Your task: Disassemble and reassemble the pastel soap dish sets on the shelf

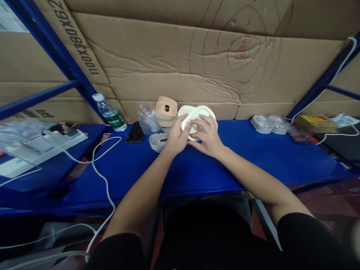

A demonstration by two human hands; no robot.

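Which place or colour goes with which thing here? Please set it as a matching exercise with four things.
1. Bottle
2. Phone
3. Cream piece
4. Clear twin container

A. Between the left hand and right hand
B. Toward the right end of the blue table
C. Has a green label
D. Black, lying flat

Pairs: 1-C, 2-D, 3-A, 4-B

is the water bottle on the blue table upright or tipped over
Upright: the bottle stands on its base, white cap on top.
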